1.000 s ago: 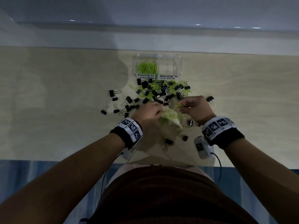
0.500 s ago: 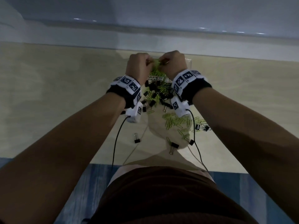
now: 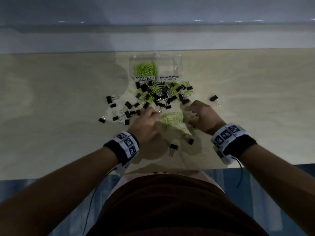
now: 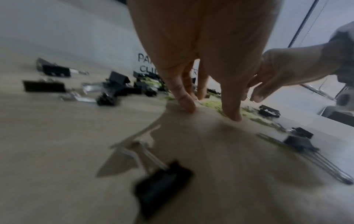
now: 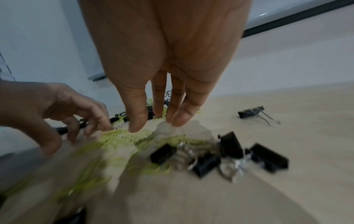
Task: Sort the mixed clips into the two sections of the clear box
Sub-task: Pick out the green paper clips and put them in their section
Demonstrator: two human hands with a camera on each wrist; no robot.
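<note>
The clear box (image 3: 179, 65) stands at the back of the table; its left section, labelled PAPER CLIPS, holds green paper clips (image 3: 145, 68), and I see nothing in the BINDER CLIPS section. A mixed heap of black binder clips (image 3: 163, 95) and green clips lies in front of it. Nearer me is a loose patch of green paper clips (image 3: 172, 118) (image 5: 118, 136). My left hand (image 3: 153, 114) (image 4: 210, 110) touches the table at its left edge with straight fingers. My right hand (image 3: 189, 114) (image 5: 155, 124) hovers over its right edge, thumb and fingers apart, holding nothing.
Scattered binder clips (image 3: 126, 108) lie left of the heap, one lone binder clip (image 3: 214, 98) to the right, and two binder clips (image 3: 173, 147) near the table's front edge. A wall runs behind the box. Cables hang from both wristbands.
Half a second ago both hands were together over the box's paper clip section. They have come back down to the near green patch and hold nothing.
</note>
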